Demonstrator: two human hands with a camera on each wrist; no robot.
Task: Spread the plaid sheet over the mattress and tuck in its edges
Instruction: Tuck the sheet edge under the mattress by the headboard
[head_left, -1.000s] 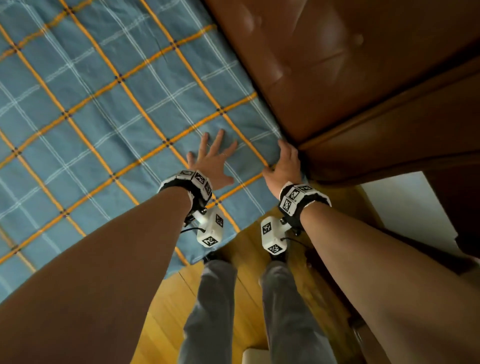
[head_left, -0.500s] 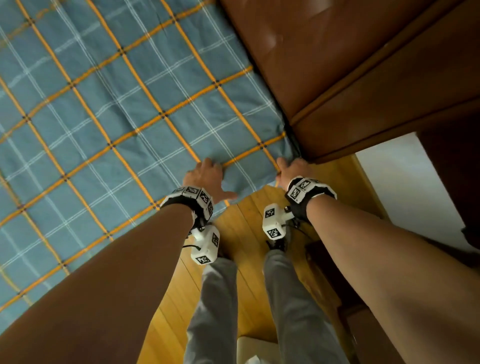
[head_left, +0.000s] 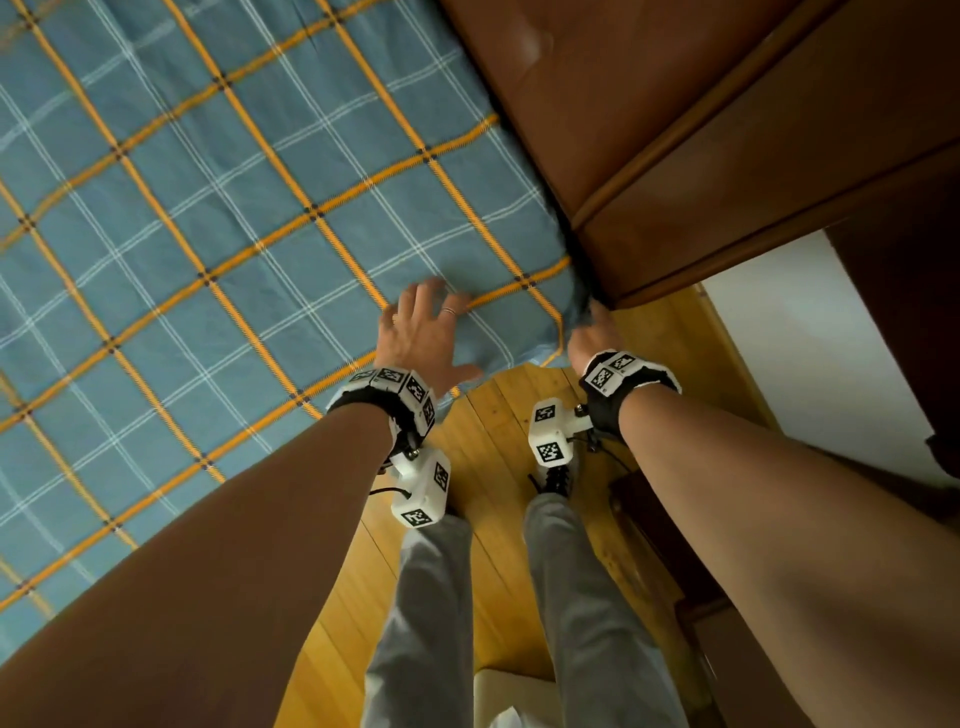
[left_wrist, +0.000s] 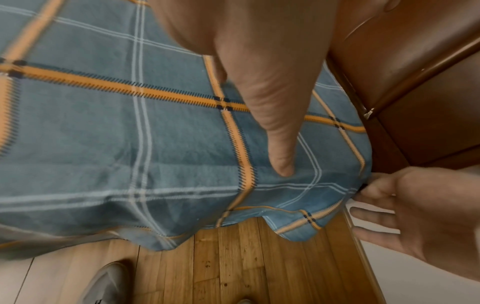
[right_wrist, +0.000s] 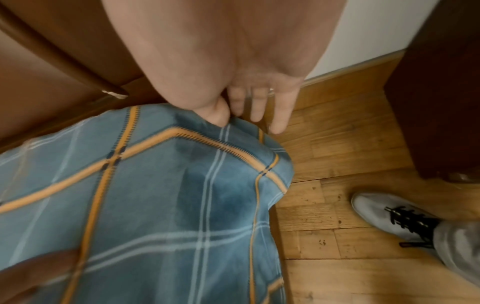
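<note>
The blue plaid sheet (head_left: 260, 234) with orange lines lies spread over the mattress; its edge hangs loose over the near side (left_wrist: 293, 228). My left hand (head_left: 426, 332) rests palm down on the sheet beside the near edge, its thumb (left_wrist: 278, 144) pressing into the cloth. My right hand (head_left: 592, 338) is at the mattress corner beside the headboard. Its fingers (left_wrist: 376, 214) are straight and point at the sheet's corner, and the thumb (right_wrist: 218, 115) touches the fold (right_wrist: 233, 131) there. Neither hand grips the cloth.
A brown padded headboard (head_left: 675, 104) with a wooden frame stands tight against the corner. My legs and grey shoes (right_wrist: 389, 214) stand on the wooden floor (head_left: 498, 467). A dark cabinet (head_left: 909, 312) and white wall (head_left: 805, 364) are on the right.
Both hands slid from the top of the sheet toward the near edge. The right hand dropped off the top to the corner's side by the headboard; the left hand stays pressed on top.
</note>
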